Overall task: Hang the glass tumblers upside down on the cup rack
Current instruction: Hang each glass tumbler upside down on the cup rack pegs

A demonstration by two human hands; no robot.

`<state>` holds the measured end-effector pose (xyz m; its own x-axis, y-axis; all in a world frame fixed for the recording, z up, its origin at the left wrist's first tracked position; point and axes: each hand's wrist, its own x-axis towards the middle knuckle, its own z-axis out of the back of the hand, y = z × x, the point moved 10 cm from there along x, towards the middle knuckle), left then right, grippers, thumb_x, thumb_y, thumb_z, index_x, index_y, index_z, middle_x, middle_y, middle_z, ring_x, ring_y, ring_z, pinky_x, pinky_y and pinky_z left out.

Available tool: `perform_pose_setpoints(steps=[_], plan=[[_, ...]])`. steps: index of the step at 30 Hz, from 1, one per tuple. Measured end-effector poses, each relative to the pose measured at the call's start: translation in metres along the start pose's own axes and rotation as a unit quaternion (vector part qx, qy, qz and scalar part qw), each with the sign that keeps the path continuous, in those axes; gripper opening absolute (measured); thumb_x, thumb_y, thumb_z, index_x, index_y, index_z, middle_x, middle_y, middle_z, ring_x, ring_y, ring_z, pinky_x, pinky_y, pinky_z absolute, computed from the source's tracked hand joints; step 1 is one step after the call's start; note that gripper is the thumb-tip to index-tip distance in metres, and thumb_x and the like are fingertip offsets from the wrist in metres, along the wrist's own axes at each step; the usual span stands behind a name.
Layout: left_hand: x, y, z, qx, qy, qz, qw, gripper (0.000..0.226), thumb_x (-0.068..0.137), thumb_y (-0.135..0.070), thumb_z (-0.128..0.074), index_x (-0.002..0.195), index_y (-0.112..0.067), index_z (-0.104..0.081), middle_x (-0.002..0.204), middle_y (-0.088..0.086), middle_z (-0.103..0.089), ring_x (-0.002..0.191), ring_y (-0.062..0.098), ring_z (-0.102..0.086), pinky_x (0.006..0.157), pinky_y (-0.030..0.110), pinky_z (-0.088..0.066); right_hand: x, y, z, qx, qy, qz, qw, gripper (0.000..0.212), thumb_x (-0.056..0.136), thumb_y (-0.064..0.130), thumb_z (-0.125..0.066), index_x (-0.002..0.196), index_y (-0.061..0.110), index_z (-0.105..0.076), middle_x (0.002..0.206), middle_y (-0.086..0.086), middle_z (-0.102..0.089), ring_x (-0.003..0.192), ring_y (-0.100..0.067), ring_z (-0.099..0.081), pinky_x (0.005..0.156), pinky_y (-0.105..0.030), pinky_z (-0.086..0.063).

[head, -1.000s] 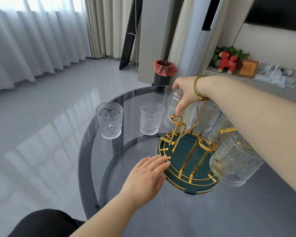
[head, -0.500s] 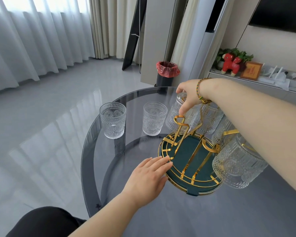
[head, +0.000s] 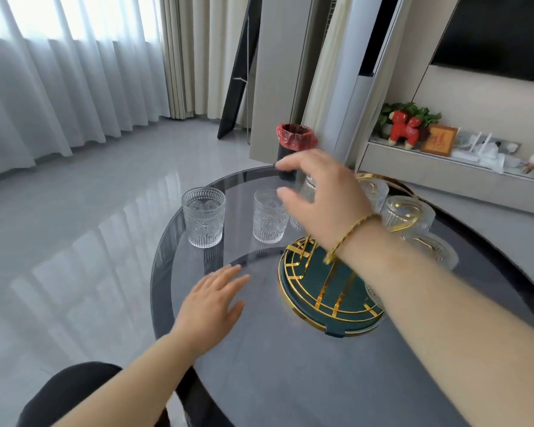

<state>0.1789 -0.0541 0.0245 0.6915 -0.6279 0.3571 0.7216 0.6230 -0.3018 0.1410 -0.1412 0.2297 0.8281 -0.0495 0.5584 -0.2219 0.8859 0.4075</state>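
A gold wire cup rack on a round green base (head: 318, 282) stands on the dark glass table. Several embossed glass tumblers (head: 409, 212) hang upside down on its far and right arms. Two more tumblers stand upright on the table: one at the left (head: 204, 221), one in the middle (head: 267, 218). My right hand (head: 321, 195) hovers above the rack's left side, fingers spread toward the middle tumbler, holding nothing. My left hand (head: 213, 300) lies flat on the table left of the rack base, apart from it, fingers apart.
The round glass table (head: 290, 380) has its curved edge close to the left tumbler. A bin with a red liner (head: 295, 140) stands on the floor behind. A shelf with a red toy figure (head: 404, 127) runs along the right wall.
My right hand has let go of the rack's gold arm and moved left toward the middle tumbler. My left hand has drawn back from the rack base to the left.
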Motion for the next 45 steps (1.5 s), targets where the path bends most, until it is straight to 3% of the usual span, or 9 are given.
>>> perform_pose_setpoints(steps=[2, 4, 10, 17, 24, 30, 38, 42, 45], plan=[[-0.005, 0.034, 0.006, -0.004, -0.001, 0.064, 0.998, 0.043, 0.079, -0.015, -0.067, 0.12, -0.012, -0.053, 0.133, 0.01, -0.051, 0.123, 0.028, -0.047, 0.101, 0.042, -0.039, -0.018, 0.009, -0.028, 0.073, 0.004, -0.013, 0.997, 0.024, 0.076, 0.003, -0.056, 0.1, 0.004, -0.06, 0.105, -0.015, -0.063, 0.102, -0.026, -0.054, 0.087, -0.02, -0.033], [-0.012, 0.061, 0.007, 0.001, 0.01, 0.107, 0.994, 0.043, 0.089, -0.025, -0.053, 0.129, -0.018, -0.041, 0.144, 0.003, -0.036, 0.133, 0.02, -0.032, 0.108, 0.035, -0.024, -0.035, 0.003, -0.068, 0.123, 0.022, -0.053, 0.991, 0.028, 0.078, 0.002, -0.054, 0.105, 0.004, -0.058, 0.11, -0.015, -0.061, 0.105, -0.026, -0.053, 0.089, -0.022, -0.034], [-0.014, 0.076, 0.0, 0.007, 0.026, 0.14, 0.99, 0.04, 0.091, -0.034, -0.045, 0.129, -0.024, -0.041, 0.143, -0.004, -0.037, 0.135, 0.013, -0.025, 0.111, 0.031, -0.014, -0.064, -0.081, -0.153, 0.157, -0.008, -0.276, 0.948, 0.064, 0.079, 0.017, -0.059, 0.134, 0.011, -0.025, 0.144, -0.009, -0.029, 0.133, -0.02, -0.024, 0.106, -0.025, -0.022], [-0.013, 0.081, -0.001, -0.013, 0.017, 0.145, 0.989, 0.037, 0.089, -0.035, -0.046, 0.126, -0.027, -0.044, 0.142, -0.007, -0.039, 0.134, 0.01, -0.025, 0.111, 0.028, -0.012, -0.05, -0.143, -0.186, 0.197, -0.076, -0.416, 0.885, 0.088, 0.075, 0.019, -0.067, 0.138, 0.005, -0.008, 0.15, -0.014, -0.015, 0.138, -0.025, -0.015, 0.111, -0.032, -0.017], [-0.012, 0.083, -0.003, -0.013, 0.025, 0.148, 0.989, 0.038, 0.09, -0.038, -0.045, 0.126, -0.026, -0.044, 0.141, -0.005, -0.04, 0.135, 0.012, -0.025, 0.112, 0.031, -0.012, -0.035, -0.175, -0.193, 0.224, -0.15, -0.456, 0.848, 0.095, 0.066, 0.019, -0.075, 0.137, 0.007, -0.013, 0.146, -0.014, -0.026, 0.133, -0.028, -0.027, 0.107, -0.036, -0.027], [-0.011, 0.08, 0.0, -0.001, 0.026, 0.144, 0.989, 0.068, 0.071, -0.056, -0.015, 0.12, -0.025, -0.05, 0.135, -0.003, -0.048, 0.131, 0.015, -0.034, 0.11, 0.033, -0.019, -0.025, -0.192, -0.193, 0.198, -0.168, -0.476, 0.84, 0.092, 0.065, 0.017, -0.075, 0.136, 0.008, -0.017, 0.145, -0.015, -0.031, 0.131, -0.031, -0.032, 0.106, -0.04, -0.03], [-0.012, 0.082, -0.003, -0.001, 0.039, 0.144, 0.989, 0.047, 0.082, -0.046, -0.032, 0.123, -0.026, -0.047, 0.138, -0.005, -0.043, 0.132, 0.013, -0.029, 0.11, 0.03, -0.015, -0.028, -0.182, -0.189, 0.181, -0.179, -0.447, 0.858, 0.077, 0.061, 0.019, -0.078, 0.123, 0.006, -0.034, 0.129, -0.016, -0.046, 0.117, -0.031, -0.046, 0.089, -0.034, -0.044], [-0.011, 0.082, -0.003, -0.002, 0.033, 0.141, 0.989, 0.037, 0.089, -0.04, -0.041, 0.123, -0.025, -0.046, 0.138, -0.005, -0.042, 0.133, 0.013, -0.028, 0.11, 0.031, -0.015, -0.037, -0.163, -0.181, 0.226, -0.183, -0.425, 0.857, 0.076, 0.062, 0.018, -0.076, 0.123, 0.005, -0.033, 0.128, -0.013, -0.042, 0.114, -0.027, -0.045, 0.081, -0.023, -0.034], [-0.012, 0.081, -0.003, 0.002, 0.034, 0.142, 0.989, 0.034, 0.091, -0.032, -0.044, 0.125, -0.026, -0.043, 0.139, -0.006, -0.04, 0.133, 0.012, -0.026, 0.108, 0.029, -0.012, -0.043, -0.137, -0.169, 0.263, -0.153, -0.378, 0.874, 0.074, 0.062, 0.02, -0.074, 0.122, 0.008, -0.033, 0.125, -0.01, -0.042, 0.111, -0.024, -0.045, 0.084, -0.026, -0.037]])
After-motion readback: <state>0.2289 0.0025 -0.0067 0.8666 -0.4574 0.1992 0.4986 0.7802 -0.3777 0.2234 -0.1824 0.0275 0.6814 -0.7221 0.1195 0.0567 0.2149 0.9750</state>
